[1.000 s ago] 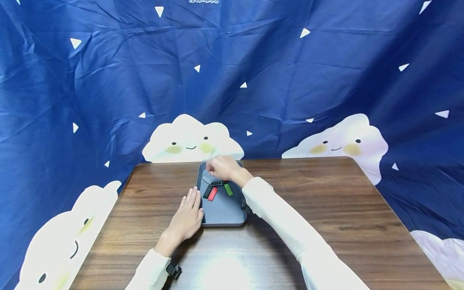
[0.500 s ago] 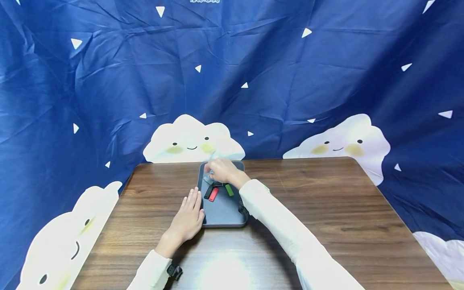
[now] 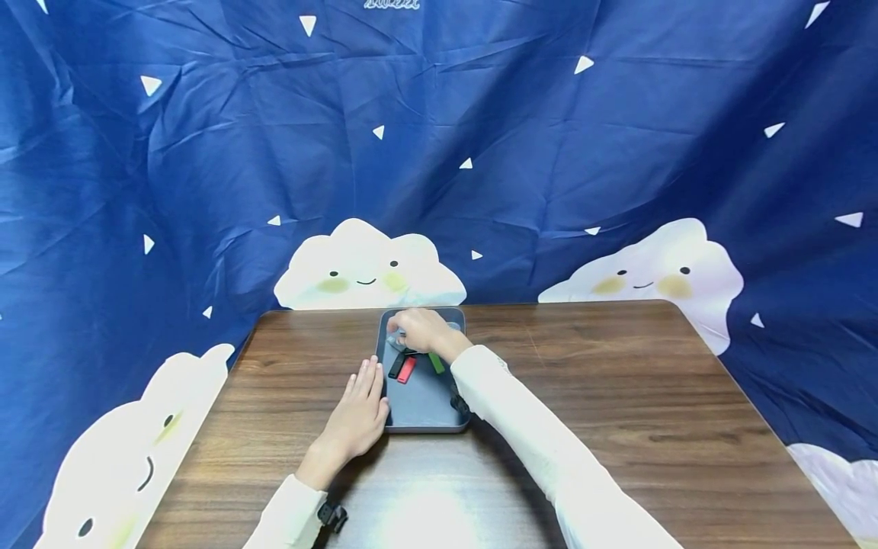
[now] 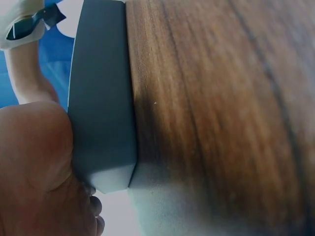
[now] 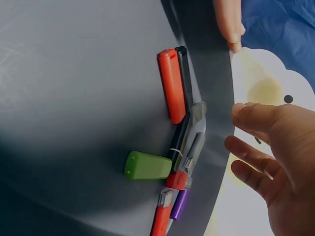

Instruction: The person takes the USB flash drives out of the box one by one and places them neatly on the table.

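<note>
Red stick (image 3: 407, 370) in tray (image 3: 421, 409): two o'clock from left hand (image 3: 353, 415), seven from right hand (image 3: 421, 331). Both released, right fingers loosely bent.

The tabletop (image 3: 583, 366) is brown wood with dark grain; its far corners are rounded, and a white glare (image 3: 428, 518) lies toward the near side. A creased blue backdrop (image 3: 411, 183) rises beyond the far edge and shows past the left and right edges. It bears white triangles (image 3: 308, 25) and, high up, cut-off white lettering (image 3: 392, 4). One smiling cloud (image 3: 366, 267) shows beyond the far edge's left half, a second cloud (image 3: 652, 271) at the far right corner, a third cloud (image 3: 130, 457) along the left edge, a fourth cloud (image 3: 833, 476), partly cut off, beside the right edge.
</note>
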The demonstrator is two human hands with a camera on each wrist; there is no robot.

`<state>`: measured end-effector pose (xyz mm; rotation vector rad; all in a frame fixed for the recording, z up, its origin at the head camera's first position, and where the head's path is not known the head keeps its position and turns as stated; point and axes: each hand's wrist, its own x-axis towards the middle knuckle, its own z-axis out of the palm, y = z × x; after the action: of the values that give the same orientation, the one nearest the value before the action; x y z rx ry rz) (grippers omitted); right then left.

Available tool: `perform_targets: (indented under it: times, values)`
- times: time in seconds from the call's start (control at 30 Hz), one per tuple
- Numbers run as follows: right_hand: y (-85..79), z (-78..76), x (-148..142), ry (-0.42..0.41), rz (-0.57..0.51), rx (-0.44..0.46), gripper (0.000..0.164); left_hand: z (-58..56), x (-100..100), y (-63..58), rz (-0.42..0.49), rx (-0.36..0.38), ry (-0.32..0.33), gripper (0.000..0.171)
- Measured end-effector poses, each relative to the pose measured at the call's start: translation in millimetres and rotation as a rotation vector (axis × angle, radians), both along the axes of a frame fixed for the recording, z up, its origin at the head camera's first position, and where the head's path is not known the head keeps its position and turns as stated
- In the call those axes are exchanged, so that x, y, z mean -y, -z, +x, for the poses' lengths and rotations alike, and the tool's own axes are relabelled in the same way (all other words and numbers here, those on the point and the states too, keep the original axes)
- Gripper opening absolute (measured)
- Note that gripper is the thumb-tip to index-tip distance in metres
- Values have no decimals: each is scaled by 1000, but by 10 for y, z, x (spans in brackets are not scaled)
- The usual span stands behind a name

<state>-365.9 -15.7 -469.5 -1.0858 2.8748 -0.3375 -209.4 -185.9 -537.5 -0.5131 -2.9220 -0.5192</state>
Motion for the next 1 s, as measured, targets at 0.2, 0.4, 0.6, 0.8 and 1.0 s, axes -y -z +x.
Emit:
perform_targets:
  times: [0.2,0.4,0.6,0.8,1.0]
  values:
    - [85,-21,44,-10,52,6,35,-8,-4,32,-23,-13,-14,61]
    - [154,-21,55,-27,79,0,38,-9,-12,10,6,4,-15,61]
    - [197,-12,53,-34,81,-11,36,-27,-10,28,-22,22,-17,63]
    - [244,-21,75,-50,83,-31,33,-31,9,36,-28,17,-23,64]
    - [260,-9,82,-54,121,-40,36,-23,2,21,-6,12,-13,63]
